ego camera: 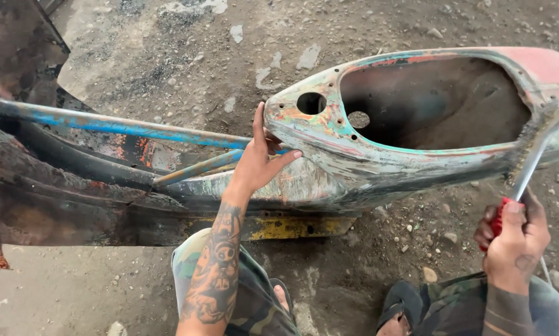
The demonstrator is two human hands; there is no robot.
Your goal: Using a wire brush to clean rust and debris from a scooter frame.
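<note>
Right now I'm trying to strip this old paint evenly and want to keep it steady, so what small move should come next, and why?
Probably one short stroke of the wire brush along the rim of the scooter body. The right hand grips its red handle, with the bristles already at the flaking rim, and the left hand braces the nose of the shell.

Tattooed left forearm (216, 274), camouflage trousers (254, 311), dark sandals (399, 305).

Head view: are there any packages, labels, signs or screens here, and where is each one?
None are visible: no package, label, sign or screen.
The left hand rests on a worn scooter body shell with flaking paint.
The right hand grips a red-handled wire brush.
</note>
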